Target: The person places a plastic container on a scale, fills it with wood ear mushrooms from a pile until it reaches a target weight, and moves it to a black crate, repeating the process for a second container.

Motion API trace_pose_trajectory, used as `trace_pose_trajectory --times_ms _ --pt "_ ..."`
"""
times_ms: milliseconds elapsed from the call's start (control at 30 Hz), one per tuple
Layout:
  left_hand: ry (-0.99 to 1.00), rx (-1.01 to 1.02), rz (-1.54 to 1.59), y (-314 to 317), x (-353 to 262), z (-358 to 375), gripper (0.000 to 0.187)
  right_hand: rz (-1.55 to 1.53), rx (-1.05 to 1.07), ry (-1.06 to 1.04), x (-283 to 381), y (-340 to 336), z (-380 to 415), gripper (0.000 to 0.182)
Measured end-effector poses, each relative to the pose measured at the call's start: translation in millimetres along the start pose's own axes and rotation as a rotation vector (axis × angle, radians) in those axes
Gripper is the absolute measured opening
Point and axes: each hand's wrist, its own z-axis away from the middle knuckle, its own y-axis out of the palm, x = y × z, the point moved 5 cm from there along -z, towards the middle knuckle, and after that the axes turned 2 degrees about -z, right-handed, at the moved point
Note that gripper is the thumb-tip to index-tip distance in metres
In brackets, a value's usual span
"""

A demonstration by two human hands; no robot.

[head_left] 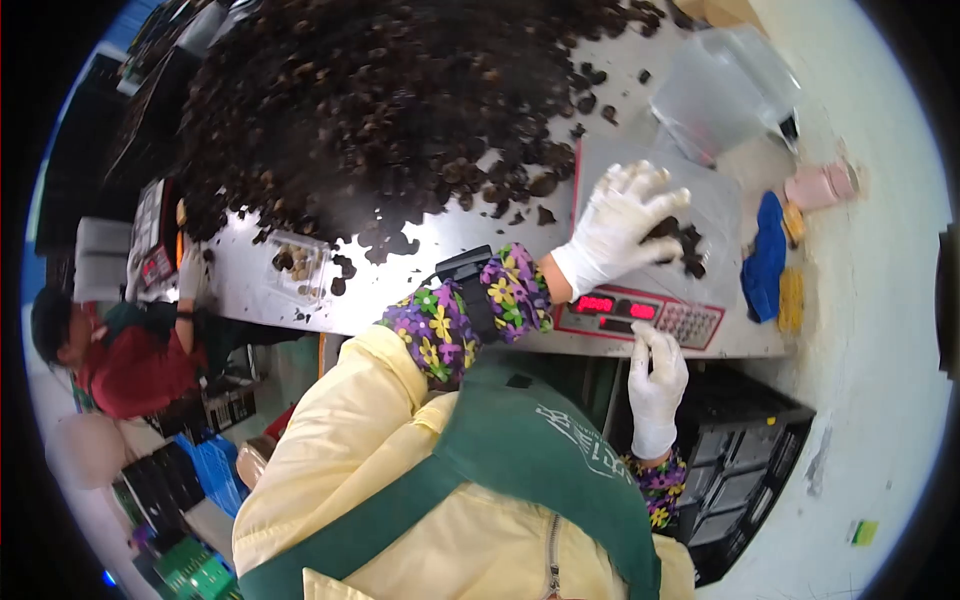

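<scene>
My left hand [625,220], in a white glove, reaches over the red-framed digital scale [672,322] with its fingers spread. Beneath its fingertips a few dark brown, curled pieces [690,250], like dried mushrooms, lie on clear plastic [715,225] on the weighing plate. My right hand [657,385], also gloved in white, is at the front edge of the scale, just below the display and keypad. Its fingers are pressed together, and what they hold, if anything, cannot be made out. Red digits glow on the display.
A large heap of dark pieces [380,110] covers the back of the metal table [440,255]. Clear bins [725,85] stand behind the scale; a blue cloth [765,255] and pink container [820,186] lie right. At left, a co-worker [140,365] uses another scale [150,235]. Black crates [740,455] stand below.
</scene>
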Motion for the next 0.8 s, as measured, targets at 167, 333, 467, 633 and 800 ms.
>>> trace_pose_trajectory --times_ms 167,333,467,633,800 --pt "-0.293 -0.114 -0.322 -24.7 138.1 -11.9 0.053 -0.075 0.139 0.029 14.6 22.3 -2.5 0.021" --pt "-0.401 0.076 -0.723 -34.3 217.9 22.1 0.051 -0.074 0.273 -0.121 43.3 52.8 -23.5 0.019" --pt "-0.408 0.130 -0.762 -19.1 198.9 51.2 0.011 -0.175 0.326 -0.174 56.4 78.6 -41.4 0.020" --pt "-0.450 0.016 -0.468 -29.9 173.0 96.6 0.036 -0.204 0.393 -0.316 74.7 112.4 -64.4 0.021" --pt "-0.434 -0.224 -0.490 -99.5 185.7 88.3 0.059 -0.259 0.443 -0.293 77.6 167.6 -102.6 0.038"
